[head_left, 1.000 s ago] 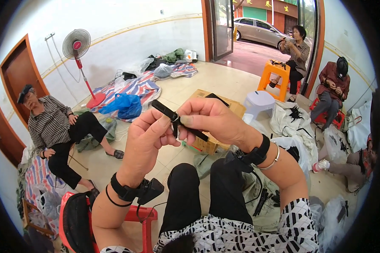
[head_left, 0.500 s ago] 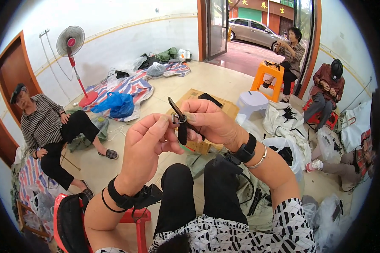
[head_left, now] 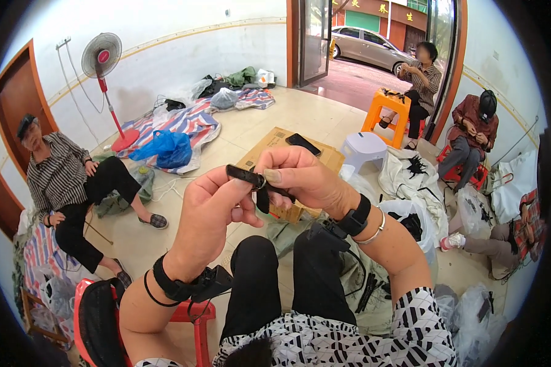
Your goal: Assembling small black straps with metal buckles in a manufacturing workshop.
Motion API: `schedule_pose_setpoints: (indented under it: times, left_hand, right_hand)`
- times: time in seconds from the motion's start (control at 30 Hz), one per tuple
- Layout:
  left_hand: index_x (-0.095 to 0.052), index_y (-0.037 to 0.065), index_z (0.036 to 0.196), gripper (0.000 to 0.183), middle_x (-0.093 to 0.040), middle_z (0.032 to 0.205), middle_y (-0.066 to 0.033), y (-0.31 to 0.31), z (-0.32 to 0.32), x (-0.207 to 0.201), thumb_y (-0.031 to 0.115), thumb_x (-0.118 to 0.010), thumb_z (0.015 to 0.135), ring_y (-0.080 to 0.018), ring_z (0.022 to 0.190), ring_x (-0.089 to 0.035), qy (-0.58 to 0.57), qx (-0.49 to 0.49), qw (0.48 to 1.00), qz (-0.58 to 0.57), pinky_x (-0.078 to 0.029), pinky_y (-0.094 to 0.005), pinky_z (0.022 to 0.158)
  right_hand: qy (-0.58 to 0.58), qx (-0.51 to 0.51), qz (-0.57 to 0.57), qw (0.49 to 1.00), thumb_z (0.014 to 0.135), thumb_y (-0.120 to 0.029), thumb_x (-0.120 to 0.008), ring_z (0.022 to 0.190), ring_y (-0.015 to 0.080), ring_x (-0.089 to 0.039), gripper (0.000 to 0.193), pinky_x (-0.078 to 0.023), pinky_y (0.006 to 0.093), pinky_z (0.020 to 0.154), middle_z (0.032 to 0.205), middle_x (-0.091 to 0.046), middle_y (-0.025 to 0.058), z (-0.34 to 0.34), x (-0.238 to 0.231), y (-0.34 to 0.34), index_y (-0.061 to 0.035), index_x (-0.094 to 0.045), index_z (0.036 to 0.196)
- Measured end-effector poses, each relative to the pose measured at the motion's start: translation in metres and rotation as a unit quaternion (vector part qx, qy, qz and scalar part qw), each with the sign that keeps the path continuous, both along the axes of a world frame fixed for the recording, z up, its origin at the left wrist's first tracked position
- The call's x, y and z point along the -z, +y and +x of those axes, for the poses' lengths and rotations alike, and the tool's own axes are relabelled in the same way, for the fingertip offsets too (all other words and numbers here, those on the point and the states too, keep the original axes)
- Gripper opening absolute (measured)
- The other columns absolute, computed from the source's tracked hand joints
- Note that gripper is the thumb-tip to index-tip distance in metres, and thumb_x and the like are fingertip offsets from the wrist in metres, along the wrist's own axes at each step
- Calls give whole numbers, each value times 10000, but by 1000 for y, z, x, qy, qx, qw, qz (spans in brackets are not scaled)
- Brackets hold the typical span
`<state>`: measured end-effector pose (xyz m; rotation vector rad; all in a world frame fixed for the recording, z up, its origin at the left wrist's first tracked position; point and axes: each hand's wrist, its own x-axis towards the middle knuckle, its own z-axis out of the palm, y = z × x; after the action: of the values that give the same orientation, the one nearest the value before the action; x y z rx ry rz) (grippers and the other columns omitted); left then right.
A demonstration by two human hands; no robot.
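Observation:
In front of my chest, both hands hold a narrow black strap [head_left: 243, 175] with a small metal buckle [head_left: 260, 182]. My left hand [head_left: 209, 205] is closed, its thumb and fingers pinching the strap near its free end, which points left over my thumb. My right hand [head_left: 303, 177] pinches the strap just right of the buckle. Another piece of the strap hangs below the buckle between the hands. My fingers partly cover the buckle, so how the strap runs through it cannot be made out.
Beyond my hands lies flat cardboard [head_left: 275, 144] with a black phone [head_left: 303, 144]. Further right stand a pale stool [head_left: 362, 150] and an orange stool [head_left: 387, 119]. Several people sit around the room. A white bag of black pieces [head_left: 413, 223] is beside my right forearm.
The strap's free end, which stood up above the buckle, now lies leftward across it to my left thumb. The metal frame shows less. Both hands stay at nearly the same place.

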<state>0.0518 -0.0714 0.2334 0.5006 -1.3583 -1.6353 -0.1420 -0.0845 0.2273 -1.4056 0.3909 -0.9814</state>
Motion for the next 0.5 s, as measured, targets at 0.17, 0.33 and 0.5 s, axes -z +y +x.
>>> schedule_pose_setpoints:
  times: [0.17,0.33,0.5]
  left_hand:
    - [-597,-15,942,173,-594,748,-53,-8,3,7,145,-563,887,-98,615,-581,-45,-67,989,-123,-534,-243,580]
    - [-589,-22,1019,198,-612,805,-69,-16,10,14,126,-556,892,-115,655,-604,-28,-55,990,-128,-535,-239,600]
    - [-569,-14,1029,226,-628,824,-98,-21,15,18,174,-538,908,-169,696,-639,70,77,994,28,-547,-287,627]
  right_hand:
    - [57,47,-89,993,877,-121,-562,598,63,-571,94,-441,178,519,718,-603,34,0,1,4,-45,-526,917]
    - [177,214,-254,927,810,14,-584,678,106,-594,103,-472,243,592,773,-621,66,7,0,23,-15,-551,903]
    - [207,369,-463,778,738,45,-607,666,229,-592,119,-453,308,584,739,-581,92,4,12,16,-11,-595,843]
